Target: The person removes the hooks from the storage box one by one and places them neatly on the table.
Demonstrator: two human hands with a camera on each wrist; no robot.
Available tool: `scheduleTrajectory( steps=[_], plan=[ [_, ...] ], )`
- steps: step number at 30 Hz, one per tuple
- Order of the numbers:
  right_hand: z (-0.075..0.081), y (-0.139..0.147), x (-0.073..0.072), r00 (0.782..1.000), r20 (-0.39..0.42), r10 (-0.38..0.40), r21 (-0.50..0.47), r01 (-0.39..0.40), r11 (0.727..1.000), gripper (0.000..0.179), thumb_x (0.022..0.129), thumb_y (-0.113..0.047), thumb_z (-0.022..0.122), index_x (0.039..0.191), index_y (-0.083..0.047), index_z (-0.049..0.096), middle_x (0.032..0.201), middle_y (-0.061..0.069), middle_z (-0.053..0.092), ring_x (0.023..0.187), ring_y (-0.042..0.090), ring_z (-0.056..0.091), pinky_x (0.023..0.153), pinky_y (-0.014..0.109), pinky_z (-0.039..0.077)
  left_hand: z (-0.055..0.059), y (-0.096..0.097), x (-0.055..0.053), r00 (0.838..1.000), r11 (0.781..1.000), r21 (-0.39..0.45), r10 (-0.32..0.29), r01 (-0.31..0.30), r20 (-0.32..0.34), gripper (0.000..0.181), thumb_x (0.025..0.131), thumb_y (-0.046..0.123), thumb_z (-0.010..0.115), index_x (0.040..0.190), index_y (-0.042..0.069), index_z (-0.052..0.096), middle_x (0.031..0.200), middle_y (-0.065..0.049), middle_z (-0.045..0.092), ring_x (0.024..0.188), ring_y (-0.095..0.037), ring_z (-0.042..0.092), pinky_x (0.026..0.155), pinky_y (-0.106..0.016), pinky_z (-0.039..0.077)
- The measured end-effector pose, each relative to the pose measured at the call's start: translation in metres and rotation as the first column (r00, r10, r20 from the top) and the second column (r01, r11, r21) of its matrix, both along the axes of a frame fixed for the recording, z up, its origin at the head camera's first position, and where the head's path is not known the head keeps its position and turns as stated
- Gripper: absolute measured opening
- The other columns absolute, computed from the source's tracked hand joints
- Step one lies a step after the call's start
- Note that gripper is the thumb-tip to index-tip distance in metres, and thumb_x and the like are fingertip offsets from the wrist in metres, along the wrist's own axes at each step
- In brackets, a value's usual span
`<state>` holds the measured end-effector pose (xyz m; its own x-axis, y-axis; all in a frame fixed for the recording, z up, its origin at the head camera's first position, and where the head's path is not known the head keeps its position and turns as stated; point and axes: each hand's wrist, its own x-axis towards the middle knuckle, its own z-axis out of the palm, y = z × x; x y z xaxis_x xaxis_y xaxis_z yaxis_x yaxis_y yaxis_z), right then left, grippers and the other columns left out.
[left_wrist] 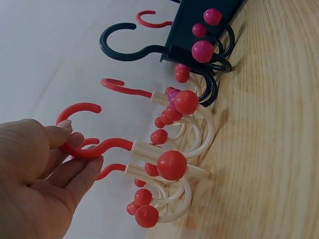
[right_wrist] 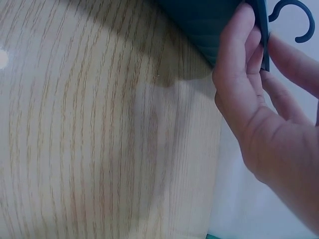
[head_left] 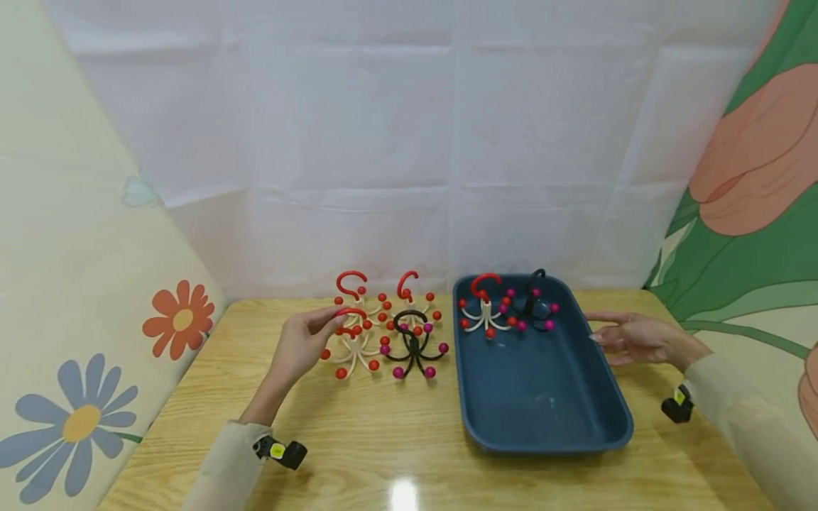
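Currently, the left hand pinches the hook of a red-and-white hanger at its three o'clock, beside a black hanger; the right hand, fingers spread, touches the blue tray near two o'clock.

Hooks and tray on table

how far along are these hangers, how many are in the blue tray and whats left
Looks done: one red-hooked hanger and one black hanger are in the tray.
In hand: the left grip pinches a third hanger by its red hook, outside the tray.
Left, apparently: two more red-hooked hangers and another black one on the table.
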<state>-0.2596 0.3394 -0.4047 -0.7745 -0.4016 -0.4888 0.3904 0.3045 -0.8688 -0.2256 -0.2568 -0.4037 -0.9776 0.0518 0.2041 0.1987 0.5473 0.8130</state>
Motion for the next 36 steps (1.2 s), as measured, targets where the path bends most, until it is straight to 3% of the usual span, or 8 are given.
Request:
scheduleTrajectory(
  steps=[4,6,8,11,14,23,31,36],
  plan=[
    [0.000,-0.001,-0.001,1.000,0.001,-0.005,0.005,0.005,1.000,0.078,0.109,-0.018,0.059,0.170,-0.010,0.011,0.111,-0.009,0.073,0.105,0.006,0.071,0.093,0.036,0.060,0.000,0.000,0.000,1.000,1.000,-0.014,0.001,-0.001,0.004,0.036,0.107,0.026,0.064,0.139,0.012,0.070,0.124,-0.021,0.076,0.056,-0.008,0.050,0.043,-0.026,0.033],
    [-0.001,-0.001,-0.001,1.000,0.000,-0.005,0.005,0.005,1.000,0.078,0.109,-0.018,0.059,0.170,-0.010,0.012,0.111,-0.010,0.073,0.105,0.006,0.072,0.093,0.036,0.059,0.001,0.000,0.000,1.000,1.000,-0.022,-0.005,0.004,-0.003,0.037,0.106,0.027,0.065,0.140,0.012,0.069,0.128,-0.019,0.075,0.073,-0.013,0.068,0.049,-0.023,0.040],
    [-0.001,0.001,-0.001,1.000,-0.004,0.000,0.004,0.000,1.000,0.078,0.109,-0.018,0.059,0.170,-0.010,0.012,0.112,-0.010,0.073,0.105,0.006,0.071,0.093,0.036,0.059,0.002,0.001,0.000,1.000,1.000,-0.023,-0.012,0.012,-0.014,0.040,0.106,0.029,0.066,0.141,0.011,0.068,0.132,-0.017,0.074,0.097,-0.023,0.077,0.060,-0.018,0.049],
    [-0.002,0.002,-0.001,1.000,-0.005,0.002,0.003,-0.002,1.000,0.077,0.109,-0.018,0.059,0.170,-0.011,0.013,0.112,-0.010,0.073,0.105,0.006,0.071,0.093,0.036,0.059,0.007,0.004,0.000,0.999,1.000,-0.011,-0.020,0.020,-0.034,0.045,0.105,0.034,0.066,0.142,0.009,0.067,0.136,-0.016,0.072,0.120,-0.033,0.073,0.082,-0.015,0.056],
    [-0.003,0.001,-0.002,1.000,-0.002,-0.003,0.005,0.003,1.000,0.077,0.109,-0.018,0.059,0.170,-0.011,0.013,0.112,-0.009,0.073,0.105,0.006,0.071,0.093,0.036,0.060,0.014,0.009,0.000,0.998,1.000,-0.015,-0.012,0.011,-0.064,0.045,0.105,0.036,0.067,0.140,0.008,0.068,0.136,-0.015,0.073,0.121,-0.033,0.073,0.089,-0.019,0.059],
    [-0.001,0.001,-0.003,1.000,-0.006,0.002,0.012,-0.002,1.000,0.079,0.109,-0.018,0.059,0.170,-0.009,0.010,0.113,-0.009,0.072,0.105,0.006,0.072,0.091,0.036,0.061,0.043,0.030,-0.003,0.989,1.000,0.001,0.014,-0.014,-0.150,0.035,0.103,0.034,0.070,0.130,0.012,0.074,0.126,-0.011,0.077,0.116,-0.031,0.075,0.079,-0.016,0.058],
    [0.000,0.000,-0.002,1.000,-0.001,-0.007,0.006,0.007,1.000,0.078,0.109,-0.016,0.059,0.170,-0.009,0.011,0.113,-0.009,0.073,0.105,0.006,0.072,0.091,0.035,0.060,0.065,0.063,-0.007,0.977,0.998,0.006,-0.057,0.060,-0.203,0.026,0.103,0.024,0.071,0.125,0.010,0.076,0.125,-0.012,0.076,0.114,-0.027,0.074,0.095,-0.040,0.061],
    [-0.001,0.000,-0.001,1.000,-0.003,-0.013,0.007,0.013,1.000,0.078,0.108,-0.017,0.060,0.170,-0.011,0.013,0.113,-0.009,0.073,0.104,0.007,0.072,0.090,0.036,0.060,0.070,0.081,-0.013,0.977,0.994,0.023,-0.101,0.108,-0.187,0.027,0.103,0.024,0.070,0.125,0.010,0.076,0.125,-0.012,0.076,0.116,-0.028,0.073,0.097,-0.043,0.061]
  ],
)
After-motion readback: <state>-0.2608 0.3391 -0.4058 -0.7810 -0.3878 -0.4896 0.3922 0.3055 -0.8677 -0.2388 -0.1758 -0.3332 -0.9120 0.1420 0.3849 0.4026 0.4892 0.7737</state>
